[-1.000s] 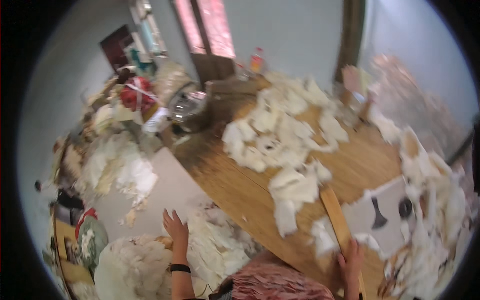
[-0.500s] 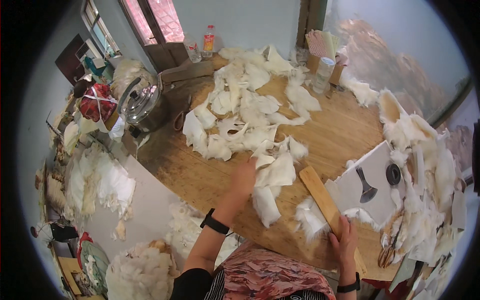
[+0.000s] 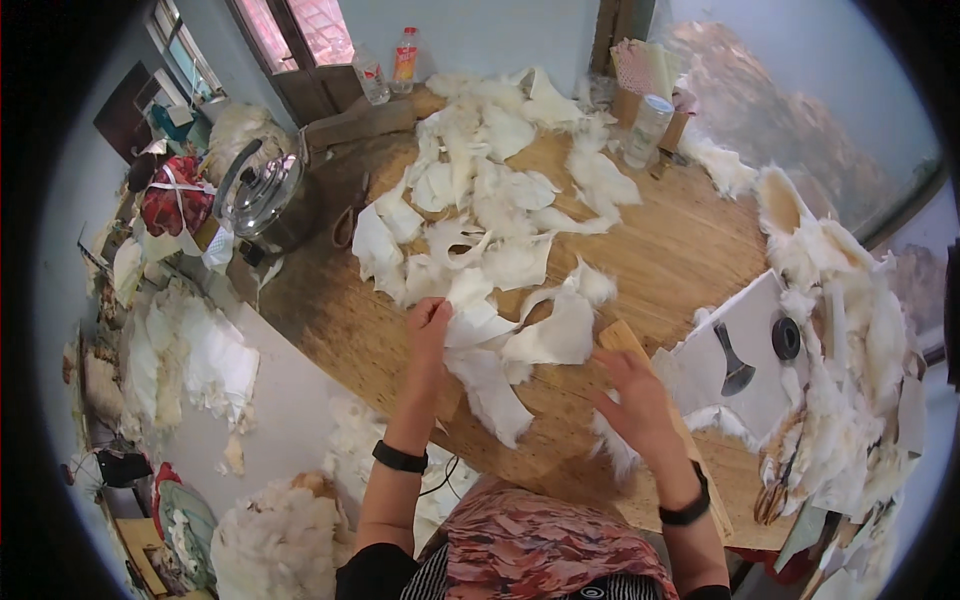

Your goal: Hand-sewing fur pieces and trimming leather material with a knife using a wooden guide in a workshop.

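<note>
My left hand (image 3: 430, 330) pinches the left edge of a white fur scrap (image 3: 480, 308), which lies among others on the wooden table (image 3: 690, 245). Below that scrap, a longer white strip (image 3: 488, 390) hangs toward the near edge. My right hand (image 3: 637, 408) is empty, its fingers apart, just right of a curved white scrap (image 3: 555, 330). Partly beneath my right hand and forearm is a flat wooden stick (image 3: 622, 340). Another fluffy white piece (image 3: 612, 448) shows beside my right wrist, partly covered.
A fur heap (image 3: 490, 180) spreads over the far table. On the right, a half-round blade (image 3: 735, 365) and a black ring (image 3: 786, 338) lie on a pale board (image 3: 700, 375). Scissors (image 3: 350, 215) and a steel pot (image 3: 270, 200) are at left; a lidded jar (image 3: 648, 132) stands behind.
My left hand has moved left, drawing the fur scrap and the strip below it leftward. My right hand has let go of the wooden stick and moved up and left toward the fur.
</note>
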`<move>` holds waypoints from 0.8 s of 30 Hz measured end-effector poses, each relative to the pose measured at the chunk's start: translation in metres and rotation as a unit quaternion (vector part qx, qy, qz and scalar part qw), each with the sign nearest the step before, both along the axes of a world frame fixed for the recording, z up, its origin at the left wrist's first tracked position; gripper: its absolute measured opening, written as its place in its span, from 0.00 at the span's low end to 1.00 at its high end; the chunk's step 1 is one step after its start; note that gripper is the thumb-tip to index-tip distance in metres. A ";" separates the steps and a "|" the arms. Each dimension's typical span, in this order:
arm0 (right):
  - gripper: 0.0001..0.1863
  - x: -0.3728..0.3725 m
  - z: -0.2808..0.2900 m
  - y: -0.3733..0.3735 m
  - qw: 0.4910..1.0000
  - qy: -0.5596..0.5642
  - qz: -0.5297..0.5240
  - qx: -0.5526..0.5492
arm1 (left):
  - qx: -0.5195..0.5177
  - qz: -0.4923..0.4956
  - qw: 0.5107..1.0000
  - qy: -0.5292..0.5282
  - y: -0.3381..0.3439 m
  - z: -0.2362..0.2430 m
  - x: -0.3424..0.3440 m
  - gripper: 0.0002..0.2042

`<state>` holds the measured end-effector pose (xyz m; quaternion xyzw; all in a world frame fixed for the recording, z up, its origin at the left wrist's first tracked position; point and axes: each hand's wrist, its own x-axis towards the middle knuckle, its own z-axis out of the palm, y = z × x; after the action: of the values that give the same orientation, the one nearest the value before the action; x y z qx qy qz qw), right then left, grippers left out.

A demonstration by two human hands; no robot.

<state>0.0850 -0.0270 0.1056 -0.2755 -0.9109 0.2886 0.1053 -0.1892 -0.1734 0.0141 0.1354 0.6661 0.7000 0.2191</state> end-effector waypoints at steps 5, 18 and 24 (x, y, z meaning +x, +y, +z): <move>0.19 -0.053 -0.059 0.005 0.972 0.027 -0.012 0.232 | 0.026 0.102 0.994 0.028 -0.007 -0.001 0.005 0.10; 0.09 -0.016 -0.022 0.059 0.774 0.312 -0.194 -0.515 | -0.182 -0.046 0.874 0.448 -0.043 0.029 0.065 0.13; 0.06 0.002 -0.019 0.041 0.821 0.315 -0.133 -0.457 | -0.042 -0.100 0.951 0.289 -0.017 0.079 0.089 0.14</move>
<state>0.0868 0.0144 0.0866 -0.3044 -0.5465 0.7258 0.2860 -0.1004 -0.1903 0.0929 0.3883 0.7128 0.5768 0.0917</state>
